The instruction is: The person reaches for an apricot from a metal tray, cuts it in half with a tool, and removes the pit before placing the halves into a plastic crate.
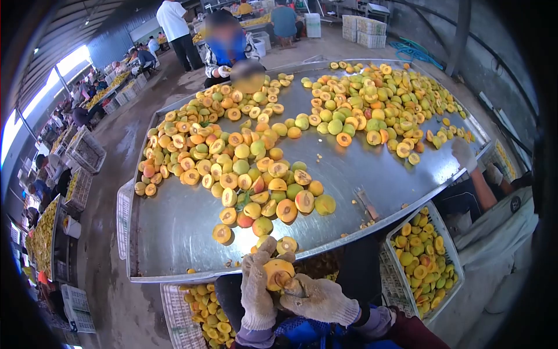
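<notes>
My left hand, in a pale knit glove, is closed around a halved yellow peach whose cut face is turned up, just off the near edge of the metal table. My right hand, gloved the same way, presses close against the fruit with its fingers curled. A small dull object shows at its fingertips, too hidden to name. Beyond my hands, a heap of halved peaches spreads over the table, some cut side up with the pit showing.
A plastic crate of peach halves stands at my right, another crate below the table at left. A flat brownish tool lies on the table. A co-worker's gloved hand rests at the right edge; another person sits opposite.
</notes>
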Motion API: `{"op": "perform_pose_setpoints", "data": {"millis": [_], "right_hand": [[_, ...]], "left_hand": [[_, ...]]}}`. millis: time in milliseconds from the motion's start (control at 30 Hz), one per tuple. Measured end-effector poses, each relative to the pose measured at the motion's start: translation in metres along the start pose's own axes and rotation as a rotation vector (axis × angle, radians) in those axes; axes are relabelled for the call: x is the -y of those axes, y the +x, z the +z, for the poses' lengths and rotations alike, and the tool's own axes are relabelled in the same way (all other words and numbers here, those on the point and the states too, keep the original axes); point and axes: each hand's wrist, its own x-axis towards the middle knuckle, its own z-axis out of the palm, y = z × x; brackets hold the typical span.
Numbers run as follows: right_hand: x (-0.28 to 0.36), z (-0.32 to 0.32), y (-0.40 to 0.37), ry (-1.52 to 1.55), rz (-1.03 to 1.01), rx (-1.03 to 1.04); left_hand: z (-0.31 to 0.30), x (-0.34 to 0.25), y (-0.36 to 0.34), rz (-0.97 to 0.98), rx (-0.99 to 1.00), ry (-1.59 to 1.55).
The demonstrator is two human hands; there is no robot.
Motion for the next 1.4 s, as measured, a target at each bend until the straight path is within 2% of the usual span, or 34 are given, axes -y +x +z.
{"op": "perform_pose_setpoints", "data": {"millis": [133, 200, 233, 300, 433, 500, 633, 700, 733, 800, 833, 900, 933, 1000, 1033, 1100, 1133, 1167, 1233, 1300, 1333, 1367, 1400], "right_hand": [[-0.001, 0.001, -0.002, 0.056, -0.114, -0.066], [0.004, -0.012, -0.001, 0.441, 0.099, 0.248], [0.005, -0.014, -0.002, 0.443, 0.1, 0.246], [0.003, -0.019, -0.004, 0.74, 0.117, 0.428], [0.002, -0.024, -0.004, 0.783, 0.1, 0.518], [0.008, -0.028, -0.007, 0.763, 0.148, 0.508], [-0.002, -0.032, -0.007, 0.874, 0.187, 0.617], [-0.019, -0.018, -0.006, 1.048, 0.021, 0.687], [-0.027, -0.009, -0.006, 1.052, 0.023, 0.686], [-0.039, 0.009, -0.007, 1.288, -0.018, 0.715], [-0.041, 0.013, -0.008, 1.29, -0.018, 0.717], [-0.046, 0.019, -0.009, 1.394, 0.028, 0.675], [-0.047, 0.017, -0.009, 1.395, 0.027, 0.672], [-0.036, 0.004, -0.01, 1.395, -0.052, 0.756], [-0.029, -0.001, -0.011, 1.392, -0.055, 0.754], [-0.018, -0.008, -0.013, 1.501, 0.177, 0.565], [-0.027, -0.003, -0.009, 1.501, 0.174, 0.567], [-0.042, 0.005, -0.001, 1.635, 0.326, 0.674], [-0.044, 0.005, 0.002, 1.753, 0.489, 0.796], [-0.036, 0.001, -0.006, 1.459, 0.157, 0.608], [-0.04, 0.0, -0.002, 1.459, 0.158, 0.613], [-0.048, 0.001, 0.005, 1.689, 0.306, 1.14], [-0.049, 0.004, -0.001, 1.481, 0.135, 1.075]], "left_hand": [[0.007, -0.001, -0.009, 0.062, 0.04, 0.015], [0.009, -0.001, -0.011, 0.267, 0.119, 0.24], [0.01, -0.001, -0.011, 0.265, 0.121, 0.24], [0.009, -0.002, -0.01, 0.222, 0.142, 0.23], [0.008, -0.01, -0.008, 0.174, 0.112, 0.39], [0.012, -0.02, -0.002, 0.043, 0.192, 0.466], [0.017, -0.023, -0.006, 0.017, 0.169, 0.384], [0.015, -0.026, -0.006, 0.201, 0.261, 0.494], [0.013, -0.027, -0.004, 0.197, 0.262, 0.494], [0.01, -0.028, 0.004, 0.593, 0.421, 0.715], [0.008, -0.023, 0.005, 0.591, 0.42, 0.717], [0.007, -0.012, 0.005, 0.754, 0.393, 0.637], [0.009, -0.012, 0.002, 0.754, 0.395, 0.637], [0.016, -0.013, -0.004, 0.182, 0.41, 0.247], [0.019, -0.011, -0.006, 0.185, 0.413, 0.245], [0.025, -0.005, -0.01, -0.258, 0.155, -0.201], [0.026, -0.002, -0.009, -0.255, 0.154, -0.199], [0.026, 0.001, -0.007, -0.27, 0.119, -0.177], [0.027, -0.001, -0.005, -0.309, 0.091, -0.179], [0.03, -0.006, 0.0, -0.366, 0.117, -0.166], [0.03, -0.007, 0.001, -0.422, 0.151, -0.158], [0.025, -0.002, 0.006, -0.422, 0.146, -0.158], [0.019, 0.005, 0.015, -0.496, 0.21, -0.414]]}}
